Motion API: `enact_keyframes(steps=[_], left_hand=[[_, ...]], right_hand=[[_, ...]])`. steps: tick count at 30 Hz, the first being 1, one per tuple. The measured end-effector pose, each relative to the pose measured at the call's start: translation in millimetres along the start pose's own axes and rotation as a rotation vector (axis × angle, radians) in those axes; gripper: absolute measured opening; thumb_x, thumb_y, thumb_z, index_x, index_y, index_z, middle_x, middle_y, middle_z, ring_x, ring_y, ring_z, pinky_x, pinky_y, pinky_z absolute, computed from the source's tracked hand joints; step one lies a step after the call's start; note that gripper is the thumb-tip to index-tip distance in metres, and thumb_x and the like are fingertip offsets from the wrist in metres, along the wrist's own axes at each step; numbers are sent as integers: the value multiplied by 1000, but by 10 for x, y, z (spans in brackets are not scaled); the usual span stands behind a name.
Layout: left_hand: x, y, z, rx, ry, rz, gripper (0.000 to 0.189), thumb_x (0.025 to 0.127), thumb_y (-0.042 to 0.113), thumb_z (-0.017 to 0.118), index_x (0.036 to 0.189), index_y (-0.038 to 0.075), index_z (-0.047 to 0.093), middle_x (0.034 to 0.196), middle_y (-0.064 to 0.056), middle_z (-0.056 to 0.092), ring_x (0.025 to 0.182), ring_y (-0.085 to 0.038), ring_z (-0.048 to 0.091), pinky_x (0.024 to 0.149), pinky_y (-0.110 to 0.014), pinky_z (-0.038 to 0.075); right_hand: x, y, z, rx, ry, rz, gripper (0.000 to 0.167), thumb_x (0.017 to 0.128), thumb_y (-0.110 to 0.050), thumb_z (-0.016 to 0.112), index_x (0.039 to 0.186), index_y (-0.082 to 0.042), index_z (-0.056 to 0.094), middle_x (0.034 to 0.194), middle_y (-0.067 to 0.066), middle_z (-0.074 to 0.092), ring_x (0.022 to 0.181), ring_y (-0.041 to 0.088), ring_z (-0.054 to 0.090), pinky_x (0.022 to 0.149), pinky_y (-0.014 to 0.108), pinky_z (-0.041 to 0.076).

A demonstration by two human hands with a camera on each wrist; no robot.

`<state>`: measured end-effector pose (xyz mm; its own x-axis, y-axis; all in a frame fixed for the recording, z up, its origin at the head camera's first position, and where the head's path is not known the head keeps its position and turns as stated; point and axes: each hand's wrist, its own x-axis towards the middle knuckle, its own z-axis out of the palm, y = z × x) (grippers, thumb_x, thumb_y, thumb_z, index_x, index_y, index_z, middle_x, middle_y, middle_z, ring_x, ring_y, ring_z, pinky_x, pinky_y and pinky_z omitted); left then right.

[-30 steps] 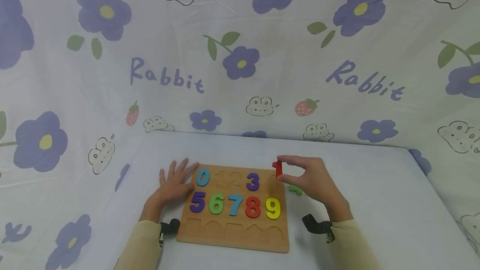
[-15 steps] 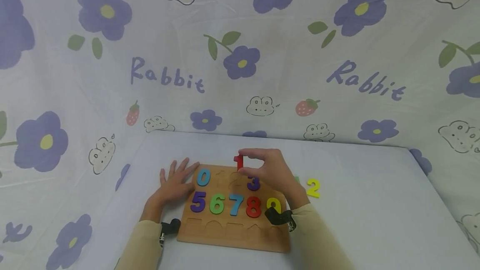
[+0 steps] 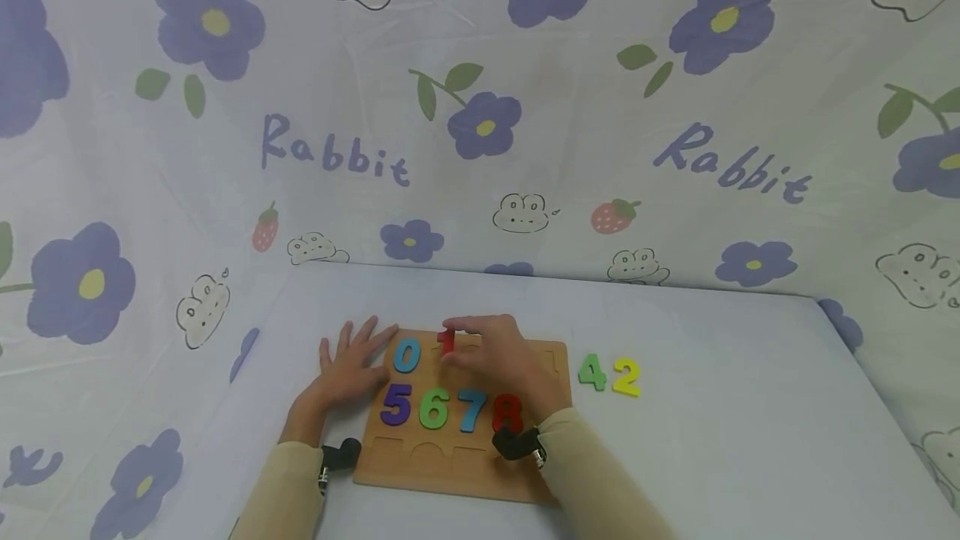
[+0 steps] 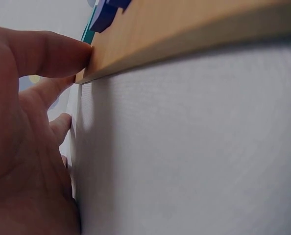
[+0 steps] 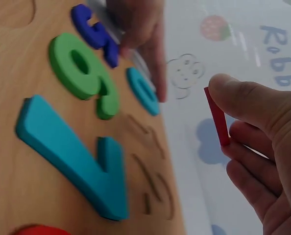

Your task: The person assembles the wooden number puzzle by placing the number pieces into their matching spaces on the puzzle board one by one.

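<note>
My right hand (image 3: 504,354) pinches a red number 1 (image 3: 447,343) between thumb and fingers, over the top row of a wooden number puzzle board (image 3: 405,463). In the right wrist view the red 1 is seen nearly edge-on, with 1 and 2 outlines in the board close by. Spread fingers of my left hand (image 3: 347,373) rest at the board's left edge, the thumb touching it. Blue 0 (image 3: 407,355), purple 5 (image 3: 396,405), green 6 (image 3: 433,409), blue 7 (image 3: 472,410) and red 8 (image 3: 507,412) sit on the board. My right hand and wrist hide the 3 and most of the 9.
A green 4 (image 3: 592,372) and a yellow 2 (image 3: 626,377) lie on the white table (image 3: 750,407), right of the board. Shallow shape outlines run along the board's near side. A flower-printed cloth (image 3: 570,140) hangs behind the table.
My right hand has carried the red 1 leftward from the board's top right corner and lowered it near the 1 outline. The 4 and 2 have come into full view. My left hand stays put.
</note>
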<state>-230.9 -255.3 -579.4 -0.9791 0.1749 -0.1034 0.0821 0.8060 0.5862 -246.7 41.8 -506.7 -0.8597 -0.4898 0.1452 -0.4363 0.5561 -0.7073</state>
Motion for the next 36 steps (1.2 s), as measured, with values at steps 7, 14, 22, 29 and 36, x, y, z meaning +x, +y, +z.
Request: enact_keyframes(steps=[7,14,22,29,36], left_hand=[[-43,85,-44,-19,-9,-2,78,95,25,60,170,20,41,183,-22,15,167,-57,-9,124,-80,-21],[-90,177,-119,12,-38,-22,78,97,22,60,172,20,39,184,-21,13,167,-56,-9,125,-80,-20],[-99,187,-140,15,-42,-22,78,98,22,61,172,21,38,184,-20,13,167,-56,-9,125,-80,-19],[-101,184,-142,-3,-31,-7,78,96,21,61,171,20,40,183,-23,14,166,-58,-8,124,-81,-19],[-91,135,-102,-17,-10,20,79,95,24,61,171,23,41,183,-23,15,166,-59,-8,123,-82,-20]], right_hand=[[47,77,187,10,-28,41,49,94,-29,89,140,-15,77,142,5,76,131,29,72,112,50,59],[73,125,321,-38,-77,83,53,95,-29,86,145,-16,73,143,4,76,141,28,66,120,50,52],[79,105,410,-93,-75,62,53,97,-27,85,147,-15,72,140,4,77,134,25,71,114,45,57],[57,71,407,-118,-68,35,55,97,-25,86,148,-12,70,134,4,79,122,21,74,110,42,60],[17,93,268,-114,-2,-27,54,95,-30,87,144,-12,73,139,5,77,122,27,77,108,46,62]])
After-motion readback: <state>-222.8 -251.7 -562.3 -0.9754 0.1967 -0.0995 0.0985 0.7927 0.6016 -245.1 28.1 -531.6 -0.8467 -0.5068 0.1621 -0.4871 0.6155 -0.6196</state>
